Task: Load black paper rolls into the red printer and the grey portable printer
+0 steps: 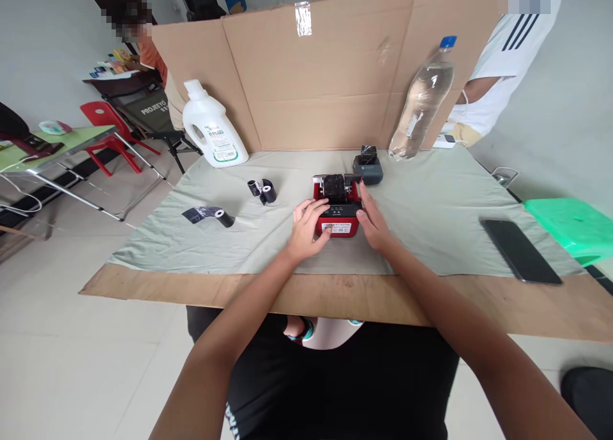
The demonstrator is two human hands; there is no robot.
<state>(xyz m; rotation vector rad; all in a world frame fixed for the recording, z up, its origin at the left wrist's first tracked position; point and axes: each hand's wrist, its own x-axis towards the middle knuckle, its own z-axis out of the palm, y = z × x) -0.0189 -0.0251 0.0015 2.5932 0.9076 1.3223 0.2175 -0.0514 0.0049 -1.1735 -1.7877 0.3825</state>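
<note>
A small red and black label printer (338, 227) sits on the cloth in front of me, with its lid raised. Inside its bay lies a dark roll (334, 187). My left hand (306, 226) grips the printer from the left, fingers on the top panel and thumb low at the front. Along the right side, my right hand (374, 223) steadies it, with fingertips up by the raised lid and the thumb at the front corner. Just behind stands a grey printer (368, 170) with a dark piece on top.
Dark rolls (269, 191) and a partly unrolled roll (223, 218) lie left. A white jug (213, 127) and a water bottle (424, 105) stand before the cardboard screen (316, 69). A phone (520, 251) lies right, near a green stool (569, 223). Two people are beyond.
</note>
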